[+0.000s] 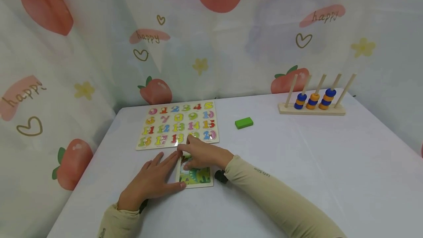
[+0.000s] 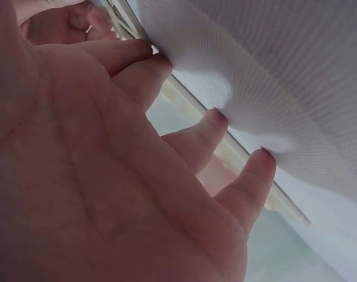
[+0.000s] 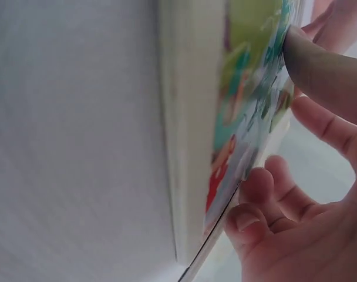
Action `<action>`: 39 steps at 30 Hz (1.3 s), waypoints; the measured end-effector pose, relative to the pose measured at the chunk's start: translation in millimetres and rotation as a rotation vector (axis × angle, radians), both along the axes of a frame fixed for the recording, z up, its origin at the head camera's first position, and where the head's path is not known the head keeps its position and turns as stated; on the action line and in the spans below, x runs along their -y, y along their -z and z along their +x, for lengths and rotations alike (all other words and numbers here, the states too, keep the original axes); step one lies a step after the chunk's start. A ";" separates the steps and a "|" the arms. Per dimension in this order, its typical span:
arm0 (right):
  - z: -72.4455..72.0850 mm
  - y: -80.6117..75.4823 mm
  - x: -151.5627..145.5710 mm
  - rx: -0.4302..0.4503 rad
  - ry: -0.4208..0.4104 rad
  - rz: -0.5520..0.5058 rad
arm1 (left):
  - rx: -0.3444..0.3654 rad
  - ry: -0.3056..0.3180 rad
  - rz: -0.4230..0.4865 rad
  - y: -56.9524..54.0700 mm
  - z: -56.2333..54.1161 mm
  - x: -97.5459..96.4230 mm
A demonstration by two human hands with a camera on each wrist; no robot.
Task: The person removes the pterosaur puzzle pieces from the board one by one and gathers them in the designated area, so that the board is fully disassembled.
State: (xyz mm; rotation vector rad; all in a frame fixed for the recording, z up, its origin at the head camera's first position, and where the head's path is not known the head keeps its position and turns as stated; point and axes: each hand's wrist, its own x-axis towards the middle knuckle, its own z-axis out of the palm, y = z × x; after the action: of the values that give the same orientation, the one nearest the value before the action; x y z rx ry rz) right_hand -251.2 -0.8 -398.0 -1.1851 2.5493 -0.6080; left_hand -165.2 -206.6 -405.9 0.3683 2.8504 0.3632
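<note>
A small jigsaw board (image 1: 198, 179) with a dinosaur picture and a pale frame lies on the white table. My left hand (image 1: 150, 181) rests on the table at its left, fingers spread, with the thumb tip on the board's near left corner. In the left wrist view, the fingers (image 2: 211, 126) of that hand press down on the cloth. Over the board's far left part, my right hand (image 1: 203, 153) touches the picture (image 3: 249, 111) with its thumb. Its other fingertips (image 3: 258, 185) meet the far edge, and part of the picture is hidden under the hand.
A number puzzle board (image 1: 168, 122) lies just beyond my hands. A green block (image 1: 244, 123) stands to its right. At the back right is a wooden peg stand (image 1: 312, 110) with blue and orange beads. A dark object (image 1: 220, 176) shows beside my right wrist.
</note>
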 end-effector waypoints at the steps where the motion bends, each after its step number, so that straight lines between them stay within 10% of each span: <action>1: 0.0 0.0 0.2 -0.004 -0.005 0.000 | 0.002 -0.001 -0.005 0.3 -0.1 0.0; 39: -1.9 3.2 -4.4 0.202 0.083 -0.327 | 0.018 -0.015 -0.002 -0.6 0.1 -0.4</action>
State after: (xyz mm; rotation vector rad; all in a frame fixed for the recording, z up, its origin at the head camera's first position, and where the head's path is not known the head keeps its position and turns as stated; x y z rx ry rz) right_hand -253.2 3.6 -401.2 -1.0527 2.3974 -1.1380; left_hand -165.2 -206.2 -405.3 0.3421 2.8368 0.3642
